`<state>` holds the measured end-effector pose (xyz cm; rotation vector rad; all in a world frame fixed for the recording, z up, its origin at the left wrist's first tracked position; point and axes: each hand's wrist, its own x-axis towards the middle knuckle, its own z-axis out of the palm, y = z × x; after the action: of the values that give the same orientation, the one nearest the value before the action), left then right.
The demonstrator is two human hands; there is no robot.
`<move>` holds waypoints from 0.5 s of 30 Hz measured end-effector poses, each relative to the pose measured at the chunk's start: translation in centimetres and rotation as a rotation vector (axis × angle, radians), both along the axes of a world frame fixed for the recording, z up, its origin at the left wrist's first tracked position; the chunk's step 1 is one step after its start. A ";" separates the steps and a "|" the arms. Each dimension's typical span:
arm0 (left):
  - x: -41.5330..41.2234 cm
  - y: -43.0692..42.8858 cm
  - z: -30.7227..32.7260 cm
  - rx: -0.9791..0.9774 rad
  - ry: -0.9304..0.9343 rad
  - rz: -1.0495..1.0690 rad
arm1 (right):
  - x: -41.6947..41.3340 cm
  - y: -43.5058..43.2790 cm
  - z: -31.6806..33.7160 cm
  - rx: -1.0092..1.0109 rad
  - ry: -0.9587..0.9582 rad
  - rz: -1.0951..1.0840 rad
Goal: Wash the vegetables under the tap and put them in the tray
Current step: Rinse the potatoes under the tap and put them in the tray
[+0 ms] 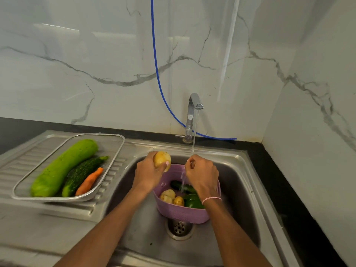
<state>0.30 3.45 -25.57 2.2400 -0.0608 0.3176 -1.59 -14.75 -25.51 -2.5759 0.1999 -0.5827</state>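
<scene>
My left hand (pixel 148 173) grips a yellow potato (pixel 161 159) above the pink basket (pixel 183 213), left of the water stream. My right hand (pixel 201 173) sits under the running tap (pixel 193 110) with its fingers curled, and water runs over it; nothing shows in it. The basket stands in the sink (pixel 237 189) and holds potatoes (pixel 171 197), a green pepper (pixel 192 202) and a dark cucumber (pixel 181 186). On the drainboard, the steel mesh tray (pixel 115 149) holds a pale green gourd (pixel 63 168), a bitter gourd (pixel 82 173) and a carrot (pixel 89 182).
A blue hose (pixel 157 70) hangs down the marble wall and ends behind the tap. The sink drain (pixel 180 228) lies just in front of the basket. A black counter (pixel 300 209) runs along the right, with the wall corner close by.
</scene>
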 end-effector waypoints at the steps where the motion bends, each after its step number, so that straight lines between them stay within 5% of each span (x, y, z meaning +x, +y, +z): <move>1: 0.0 0.3 0.5 -0.059 -0.015 0.008 | 0.1 0.1 0.0 0.010 -0.011 -0.002; 9: 3.1 9.3 6.9 -0.649 0.057 0.114 | 0.8 2.1 -0.3 0.068 -0.121 0.184; 15: 4.3 15.5 6.9 -0.537 0.139 0.194 | 1.3 3.9 -1.4 0.011 -0.127 0.298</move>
<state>4.65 18.96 -18.68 1.7282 0.2860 0.2455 -0.28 -10.83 -26.91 -2.4817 -0.2197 -0.6258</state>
